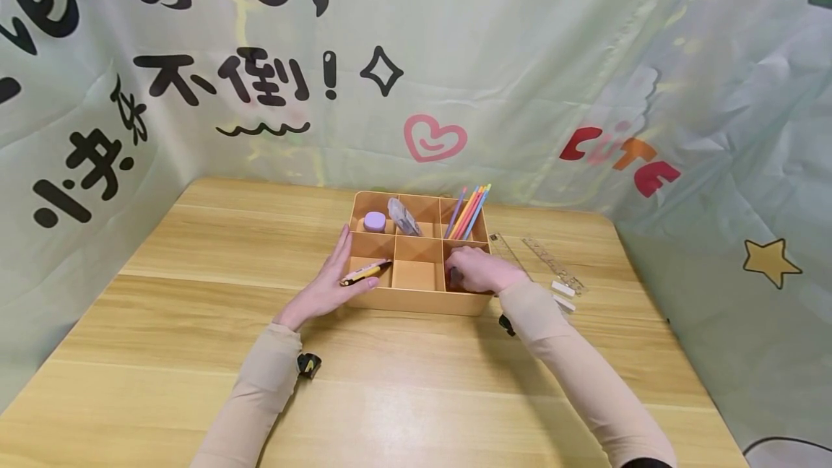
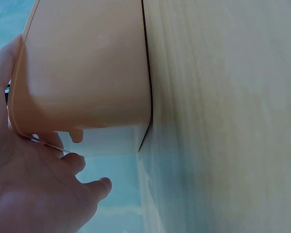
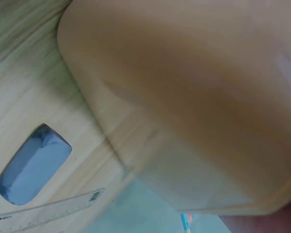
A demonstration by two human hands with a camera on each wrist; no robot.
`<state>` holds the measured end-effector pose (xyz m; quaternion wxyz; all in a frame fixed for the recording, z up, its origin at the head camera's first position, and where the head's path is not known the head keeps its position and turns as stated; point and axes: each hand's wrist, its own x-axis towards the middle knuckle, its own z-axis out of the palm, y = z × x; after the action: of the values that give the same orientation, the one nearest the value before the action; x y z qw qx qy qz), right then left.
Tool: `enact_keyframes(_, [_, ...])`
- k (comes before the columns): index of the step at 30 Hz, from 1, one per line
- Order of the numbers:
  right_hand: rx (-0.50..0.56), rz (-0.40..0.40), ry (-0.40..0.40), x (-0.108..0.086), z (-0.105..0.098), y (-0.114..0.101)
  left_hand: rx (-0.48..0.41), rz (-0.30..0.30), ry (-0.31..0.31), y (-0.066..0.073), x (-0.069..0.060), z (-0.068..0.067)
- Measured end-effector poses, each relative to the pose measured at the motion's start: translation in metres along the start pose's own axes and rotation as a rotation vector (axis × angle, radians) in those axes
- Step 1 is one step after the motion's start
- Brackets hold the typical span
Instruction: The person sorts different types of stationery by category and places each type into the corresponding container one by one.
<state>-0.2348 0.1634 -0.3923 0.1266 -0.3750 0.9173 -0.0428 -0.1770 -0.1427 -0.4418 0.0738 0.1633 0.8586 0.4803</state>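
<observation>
Room for a hand from above lies over the front middle compartment point(image 1: 418, 274) of the box point(image 1: 416, 302), between the left grip point(image 1: 328, 280) along the left wall and the right grip point(image 1: 481, 271) blocking the front-right compartment. Pens point(image 1: 365, 273) slant across the front-left one. Behind, pencils point(image 1: 469, 211) jut above the rim; a grey item point(image 1: 404, 217) leans beside a purple container point(image 1: 374, 222). Rulers point(image 1: 555, 266) and white blocks point(image 1: 563, 289) obstruct the right; bare surface point(image 1: 390, 396) stretches in front.

Head view from above, facing forward and down over the bench point(image 1: 403, 399), both wrist views tilted, close beside the organizer point(image 1: 416, 300), which all three share.
</observation>
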Motion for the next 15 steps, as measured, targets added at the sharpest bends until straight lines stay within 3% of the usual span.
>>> enact_keyframes(7, [-0.052, 0.066, -0.019, 0.0047, 0.0065, 0.0012, -0.002, 0.002, -0.001, -0.0001, 0.0001, 0.0003])
enact_keyframes(15, [-0.075, 0.077, 0.001, 0.0051, 0.009, -0.0004, 0.0, 0.005, 0.001, -0.0006, 0.0002, -0.0007])
